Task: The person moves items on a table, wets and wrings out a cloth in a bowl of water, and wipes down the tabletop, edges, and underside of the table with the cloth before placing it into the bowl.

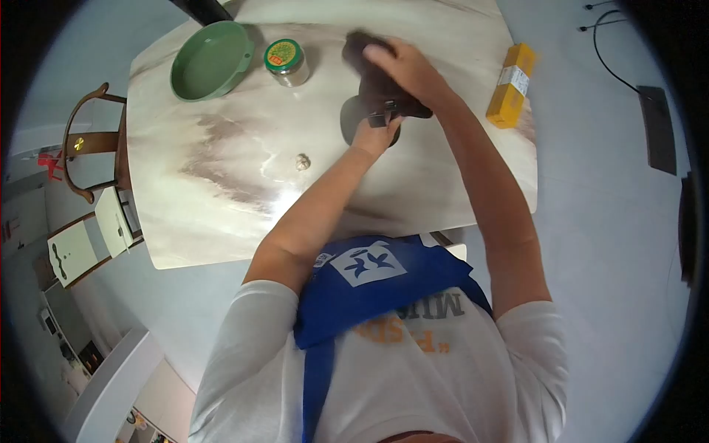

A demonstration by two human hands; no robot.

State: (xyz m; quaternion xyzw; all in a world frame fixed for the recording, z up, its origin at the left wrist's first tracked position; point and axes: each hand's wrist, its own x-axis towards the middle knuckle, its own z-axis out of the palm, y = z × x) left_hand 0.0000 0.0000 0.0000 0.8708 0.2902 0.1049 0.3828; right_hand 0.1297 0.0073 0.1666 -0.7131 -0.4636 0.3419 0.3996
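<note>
A dark brown object [378,83], blurred at its upper end, is held in both hands over the table; its kind is unclear. My right hand [410,70] is closed around its upper right side. At the lower end my left hand [378,135] grips it beside a small dark buckle-like part, with the fingertips partly hidden. Below the object lies a dark grey rounded shape [351,122], mostly covered. To the left of my left forearm sits a small whitish bulb, like garlic [303,162].
The marbled table [244,148] bears a green round dish [210,63], a jar with a green lid [286,63] and a yellow box [511,85] near its right edge. A wooden chair [96,144] stands to the left. A black cable [607,60] lies at far right.
</note>
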